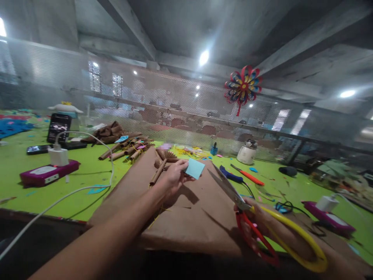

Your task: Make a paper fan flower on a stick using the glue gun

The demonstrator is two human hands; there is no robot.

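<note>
Between the fingers of my left hand [175, 177] is a small light-blue square of paper [195, 168], held up above the brown paper [180, 225] that covers the table's front. My right hand [262, 217] grips large scissors [230, 189] with one red and one yellow handle loop. Their blades point up and left towards the blue paper, apart from it; the gap between the blades looks small. Just behind my left hand lies a rolled brown paper piece [159, 172] with a pleated fan-like end.
Rolled brown paper tubes [134, 149] lie at the back left. Purple power strips [49, 173] with white chargers stand on both sides, a white cable [112, 163] crossing the left. A blue-handled tool [230, 175] and an orange-handled tool [252, 177] lie right of centre.
</note>
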